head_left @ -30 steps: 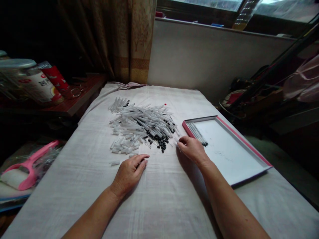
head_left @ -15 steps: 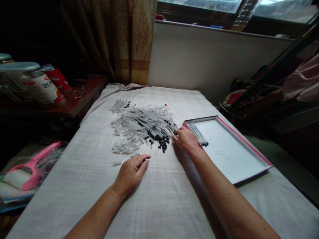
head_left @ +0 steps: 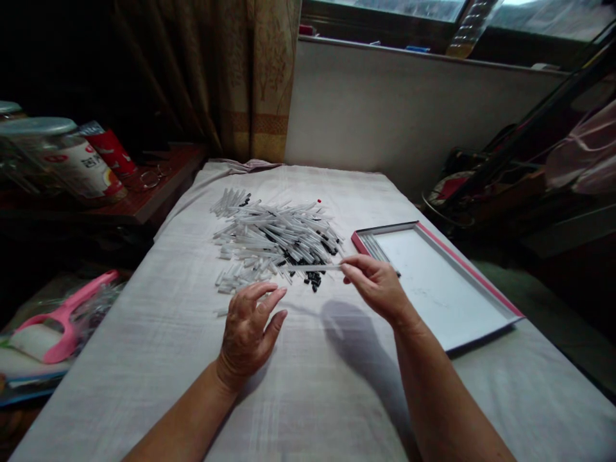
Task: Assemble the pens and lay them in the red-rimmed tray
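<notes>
Two hands, one held tube, one tray, one red piece — the heaped tubes beyond counting.

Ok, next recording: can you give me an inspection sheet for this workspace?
Surface: pale cloth, lightly creased.
Work items: pile of translucent tubes; short pale pieces and black pieces beside it; shallow tray with a few tubes along its left side.
Hands: right hand pinches one slim tube above the cloth; left hand open, holding nothing visible.
Clutter: pink item, jar and glasses at left.
Cables: nothing seen; right side dark.
Surroundings: curtain, wall, window.
</notes>
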Action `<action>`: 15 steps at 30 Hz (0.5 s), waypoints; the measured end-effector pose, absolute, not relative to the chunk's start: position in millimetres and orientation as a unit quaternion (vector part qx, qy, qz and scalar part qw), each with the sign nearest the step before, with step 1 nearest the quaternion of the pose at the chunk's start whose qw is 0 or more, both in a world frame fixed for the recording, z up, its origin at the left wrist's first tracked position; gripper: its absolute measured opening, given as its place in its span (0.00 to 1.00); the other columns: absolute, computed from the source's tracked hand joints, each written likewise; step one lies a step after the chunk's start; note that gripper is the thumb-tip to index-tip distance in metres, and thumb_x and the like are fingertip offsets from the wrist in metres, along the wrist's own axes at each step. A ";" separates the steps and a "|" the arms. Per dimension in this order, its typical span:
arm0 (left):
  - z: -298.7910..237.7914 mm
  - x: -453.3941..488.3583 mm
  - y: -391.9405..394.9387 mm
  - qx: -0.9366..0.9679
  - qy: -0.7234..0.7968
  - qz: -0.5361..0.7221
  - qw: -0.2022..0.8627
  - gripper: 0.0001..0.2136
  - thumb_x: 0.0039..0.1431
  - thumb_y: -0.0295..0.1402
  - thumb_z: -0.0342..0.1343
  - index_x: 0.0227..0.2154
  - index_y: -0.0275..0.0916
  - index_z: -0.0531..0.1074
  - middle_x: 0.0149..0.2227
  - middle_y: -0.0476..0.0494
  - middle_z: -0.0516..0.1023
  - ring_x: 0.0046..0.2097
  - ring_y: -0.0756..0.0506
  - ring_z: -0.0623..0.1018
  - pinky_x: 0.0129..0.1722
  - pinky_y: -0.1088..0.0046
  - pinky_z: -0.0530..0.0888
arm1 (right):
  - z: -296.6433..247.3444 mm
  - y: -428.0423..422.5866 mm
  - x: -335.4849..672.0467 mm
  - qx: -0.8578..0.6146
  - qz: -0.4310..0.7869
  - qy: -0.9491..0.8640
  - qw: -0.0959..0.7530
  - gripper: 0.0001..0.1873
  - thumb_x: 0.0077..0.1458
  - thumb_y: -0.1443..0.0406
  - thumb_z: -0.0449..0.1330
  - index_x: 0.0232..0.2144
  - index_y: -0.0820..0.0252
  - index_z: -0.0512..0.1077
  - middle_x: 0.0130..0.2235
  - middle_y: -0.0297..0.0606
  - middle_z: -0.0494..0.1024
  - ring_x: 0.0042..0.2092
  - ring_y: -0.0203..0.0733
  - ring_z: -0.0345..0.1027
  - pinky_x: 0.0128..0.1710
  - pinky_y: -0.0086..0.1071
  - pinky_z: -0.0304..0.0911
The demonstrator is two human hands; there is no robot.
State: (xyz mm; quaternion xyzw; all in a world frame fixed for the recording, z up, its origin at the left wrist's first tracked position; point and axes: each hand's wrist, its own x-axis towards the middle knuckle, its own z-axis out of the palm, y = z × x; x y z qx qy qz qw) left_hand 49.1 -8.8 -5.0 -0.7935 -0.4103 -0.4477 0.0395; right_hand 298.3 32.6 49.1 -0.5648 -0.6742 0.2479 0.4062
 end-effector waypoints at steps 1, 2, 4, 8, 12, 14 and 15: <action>-3.6 49.4 -9.5 -0.793 -0.414 -0.443 0.063 0.16 0.62 0.30 0.56 0.53 0.42 0.68 0.50 0.37 0.75 0.54 0.41 0.73 0.55 0.59 0.69 | 47.9 29.6 289.8 -0.539 0.270 -0.700 0.383 0.13 0.54 0.58 0.56 0.28 0.61 0.76 0.25 0.37 0.77 0.27 0.37 0.69 0.27 0.29 0.62; -3.5 49.4 -9.5 -0.796 -0.421 -0.428 0.076 0.17 0.62 0.31 0.55 0.54 0.41 0.67 0.51 0.37 0.74 0.55 0.39 0.72 0.56 0.56 0.67 | 46.2 26.9 281.4 -0.516 0.287 -0.722 0.361 0.12 0.54 0.60 0.56 0.27 0.61 0.75 0.26 0.37 0.77 0.28 0.37 0.69 0.28 0.28 0.61; -6.6 48.9 -8.3 -0.812 -0.437 -0.382 0.071 0.16 0.65 0.33 0.52 0.54 0.40 0.67 0.49 0.37 0.77 0.52 0.40 0.75 0.56 0.55 0.66 | 41.6 23.6 267.9 -0.482 0.313 -0.750 0.328 0.11 0.55 0.62 0.56 0.26 0.60 0.75 0.27 0.36 0.78 0.29 0.36 0.69 0.30 0.28 0.62; -18.2 46.1 -4.2 -0.828 -0.459 -0.321 0.024 0.14 0.70 0.36 0.42 0.46 0.38 0.71 0.38 0.41 0.81 0.37 0.44 0.79 0.41 0.66 0.73 | 29.5 29.8 265.3 -0.514 0.300 -0.731 0.333 0.14 0.59 0.59 0.54 0.30 0.60 0.76 0.30 0.37 0.79 0.32 0.37 0.71 0.33 0.29 0.64; -23.6 44.2 -3.2 -0.816 -0.483 -0.317 0.011 0.17 0.70 0.39 0.39 0.42 0.38 0.73 0.37 0.41 0.82 0.36 0.44 0.80 0.36 0.68 0.75 | 19.0 42.2 280.9 -0.686 0.106 -0.668 0.266 0.16 0.57 0.57 0.58 0.42 0.60 0.76 0.42 0.43 0.80 0.37 0.42 0.73 0.37 0.33 0.65; -24.0 44.1 -3.4 -0.814 -0.487 -0.316 0.001 0.17 0.70 0.39 0.40 0.43 0.37 0.73 0.37 0.40 0.82 0.36 0.43 0.80 0.36 0.67 0.75 | 15.5 44.8 284.5 -0.729 0.045 -0.662 0.168 0.16 0.57 0.57 0.58 0.44 0.58 0.76 0.45 0.44 0.79 0.39 0.45 0.74 0.37 0.33 0.64; -24.1 44.0 -3.4 -0.814 -0.488 -0.316 -0.006 0.17 0.70 0.39 0.40 0.43 0.37 0.73 0.38 0.40 0.82 0.36 0.43 0.80 0.37 0.67 0.76 | 14.2 45.2 284.9 -0.738 0.032 -0.662 0.128 0.15 0.58 0.57 0.58 0.43 0.57 0.77 0.45 0.44 0.79 0.40 0.46 0.74 0.36 0.33 0.64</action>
